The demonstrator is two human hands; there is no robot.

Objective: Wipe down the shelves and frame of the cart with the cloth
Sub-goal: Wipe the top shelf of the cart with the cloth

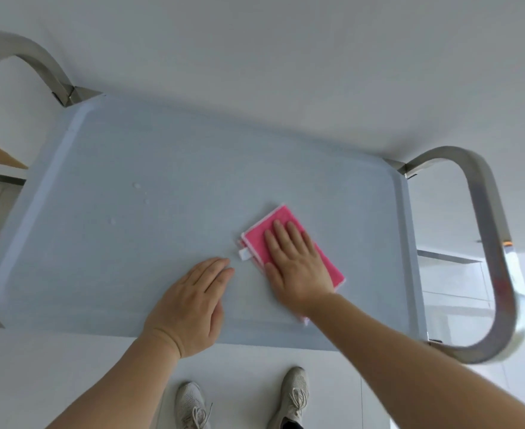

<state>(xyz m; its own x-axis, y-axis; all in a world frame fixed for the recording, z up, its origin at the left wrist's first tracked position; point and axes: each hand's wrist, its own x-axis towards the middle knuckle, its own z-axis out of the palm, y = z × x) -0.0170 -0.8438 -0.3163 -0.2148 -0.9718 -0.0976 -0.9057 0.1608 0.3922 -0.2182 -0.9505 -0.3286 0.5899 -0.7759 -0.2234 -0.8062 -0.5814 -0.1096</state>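
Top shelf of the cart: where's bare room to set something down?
Most of the top shelf is bare: the far strip along the back rim, and the left half, apart from a few droplets. Crowded: near-right, where the right hand presses the pink cloth flat and the left hand rests beside it.

We see the folded pink cloth [262,235] with white edging lying flat on our cart's pale blue top shelf [149,187], right of centre; steel handles [490,230] curve at both ends.
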